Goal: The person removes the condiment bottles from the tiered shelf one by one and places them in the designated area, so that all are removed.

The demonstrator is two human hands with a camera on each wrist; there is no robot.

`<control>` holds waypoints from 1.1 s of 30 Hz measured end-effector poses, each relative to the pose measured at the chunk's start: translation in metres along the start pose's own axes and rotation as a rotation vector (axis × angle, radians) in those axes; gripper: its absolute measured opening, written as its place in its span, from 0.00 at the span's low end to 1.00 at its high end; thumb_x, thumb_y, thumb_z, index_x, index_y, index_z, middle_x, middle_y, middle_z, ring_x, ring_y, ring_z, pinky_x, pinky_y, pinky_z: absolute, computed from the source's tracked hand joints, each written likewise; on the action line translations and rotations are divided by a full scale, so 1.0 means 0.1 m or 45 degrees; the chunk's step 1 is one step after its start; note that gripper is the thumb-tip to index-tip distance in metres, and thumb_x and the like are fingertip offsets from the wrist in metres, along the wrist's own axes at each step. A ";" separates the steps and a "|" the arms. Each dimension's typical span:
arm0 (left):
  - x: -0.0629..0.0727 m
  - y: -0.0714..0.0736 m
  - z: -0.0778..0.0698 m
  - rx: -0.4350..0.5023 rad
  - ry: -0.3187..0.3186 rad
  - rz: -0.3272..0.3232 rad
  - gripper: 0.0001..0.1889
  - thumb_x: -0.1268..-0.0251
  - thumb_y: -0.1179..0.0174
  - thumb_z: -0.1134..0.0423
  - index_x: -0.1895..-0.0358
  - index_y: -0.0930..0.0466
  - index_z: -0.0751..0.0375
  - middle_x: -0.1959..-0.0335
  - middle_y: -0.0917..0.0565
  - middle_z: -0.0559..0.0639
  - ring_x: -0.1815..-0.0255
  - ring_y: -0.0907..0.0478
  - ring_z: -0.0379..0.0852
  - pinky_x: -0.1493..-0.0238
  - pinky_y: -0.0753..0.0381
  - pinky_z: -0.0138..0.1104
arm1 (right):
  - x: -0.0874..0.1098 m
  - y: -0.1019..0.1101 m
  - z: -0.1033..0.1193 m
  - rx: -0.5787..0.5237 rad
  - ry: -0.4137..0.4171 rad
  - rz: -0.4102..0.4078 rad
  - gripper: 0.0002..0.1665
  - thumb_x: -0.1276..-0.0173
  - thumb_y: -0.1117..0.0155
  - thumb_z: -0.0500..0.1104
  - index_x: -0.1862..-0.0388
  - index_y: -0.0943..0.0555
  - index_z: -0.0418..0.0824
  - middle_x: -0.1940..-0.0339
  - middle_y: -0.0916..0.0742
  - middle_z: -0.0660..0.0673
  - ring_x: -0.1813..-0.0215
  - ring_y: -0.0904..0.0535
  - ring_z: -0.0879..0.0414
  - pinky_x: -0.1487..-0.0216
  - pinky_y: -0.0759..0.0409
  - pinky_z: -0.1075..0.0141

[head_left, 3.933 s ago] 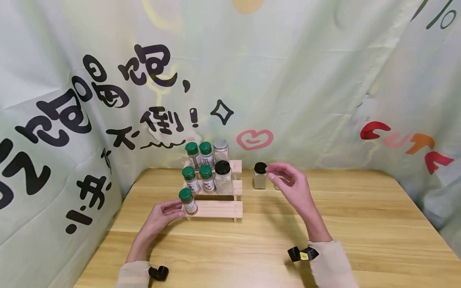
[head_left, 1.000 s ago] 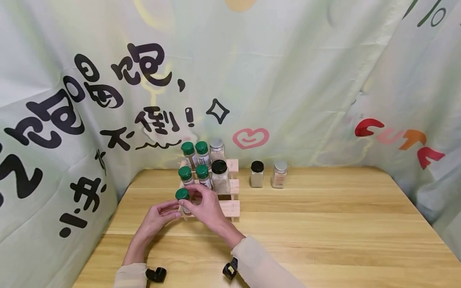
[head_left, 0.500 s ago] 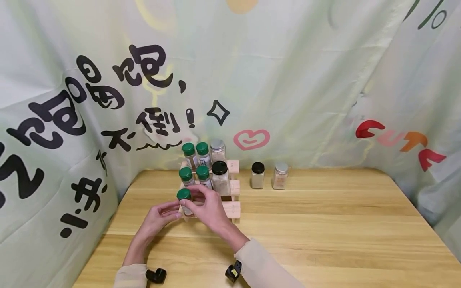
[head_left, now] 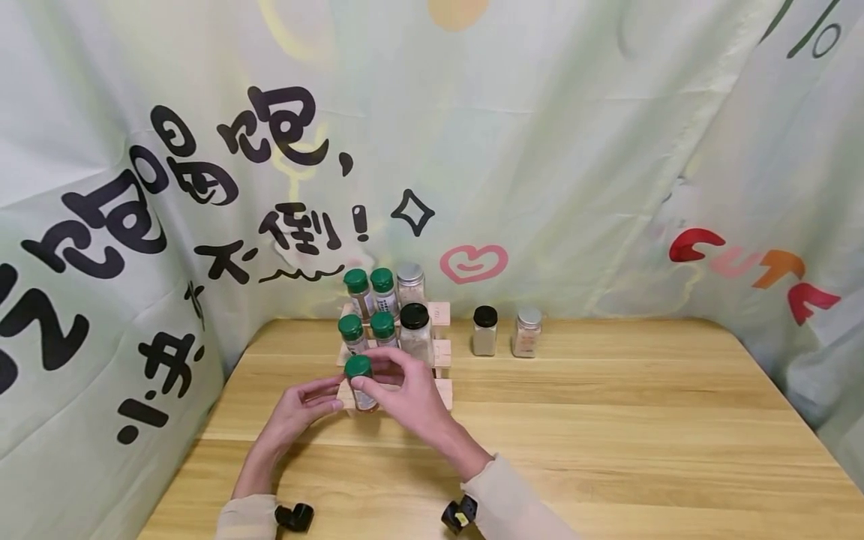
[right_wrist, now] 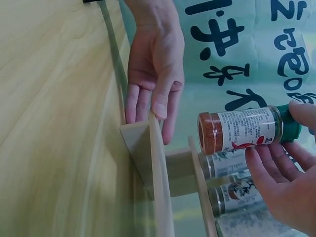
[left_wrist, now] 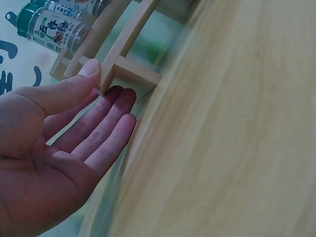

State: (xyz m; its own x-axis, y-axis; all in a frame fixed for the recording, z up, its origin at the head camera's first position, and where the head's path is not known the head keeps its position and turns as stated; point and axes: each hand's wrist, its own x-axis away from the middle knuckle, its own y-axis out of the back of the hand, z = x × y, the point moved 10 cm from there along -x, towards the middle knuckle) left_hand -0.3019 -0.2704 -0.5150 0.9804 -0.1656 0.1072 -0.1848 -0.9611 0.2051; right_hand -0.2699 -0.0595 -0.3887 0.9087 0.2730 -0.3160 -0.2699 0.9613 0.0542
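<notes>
My right hand (head_left: 417, 397) holds a green-capped spice jar (head_left: 359, 367) between thumb and fingers, above the lowest step of the wooden spice rack (head_left: 443, 391). In the right wrist view, this jar (right_wrist: 244, 129) contains reddish-orange powder, carries a white label with red chillies, and hangs apart from the rack boards. My left hand (head_left: 297, 411) is at the rack's left end. Its thumb and fingers (left_wrist: 106, 123) lie on either side of the lowest board's end, pinching it, the fingers fairly straight.
Several green-capped jars (head_left: 352, 330) stand on the upper two steps, with a black-lidded jar (head_left: 416, 337) and a silver-lidded jar (head_left: 410, 285). To the right, another black-lidded jar (head_left: 484, 334) and silver-lidded jar (head_left: 527, 334) stand on the wooden table (head_left: 641, 420). A printed curtain (head_left: 574, 187) hangs behind.
My right hand has come from beside the silver-lidded jar on the table to the green-capped jar, gripped it and moved it slightly right. The left hand has stayed at the rack end.
</notes>
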 end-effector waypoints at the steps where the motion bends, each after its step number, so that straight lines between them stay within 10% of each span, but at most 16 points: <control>1: 0.00 0.00 0.00 0.006 -0.002 0.006 0.30 0.35 0.28 0.66 0.31 0.26 0.70 0.36 0.21 0.68 0.38 0.20 0.59 0.43 0.17 0.34 | 0.01 0.02 0.01 -0.002 0.000 0.000 0.19 0.34 0.24 0.41 0.44 0.15 0.44 0.52 0.11 0.46 0.48 0.13 0.52 0.45 0.15 0.66; 33: 0.00 -0.01 -0.01 0.032 0.021 -0.017 0.30 0.36 0.28 0.67 0.31 0.26 0.69 0.37 0.21 0.69 0.39 0.19 0.59 0.43 0.17 0.34 | 0.32 0.95 0.19 0.080 0.129 -0.107 0.21 0.35 0.25 0.34 0.43 0.16 0.39 0.47 0.13 0.42 0.47 0.15 0.45 0.45 0.14 0.60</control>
State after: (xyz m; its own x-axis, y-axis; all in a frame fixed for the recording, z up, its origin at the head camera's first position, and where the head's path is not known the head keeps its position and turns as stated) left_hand -0.3022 -0.2692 -0.5146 0.9814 -0.1495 0.1204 -0.1699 -0.9685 0.1819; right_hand -0.2606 0.0414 -0.3753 0.8896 0.1894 -0.4157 -0.1709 0.9819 0.0816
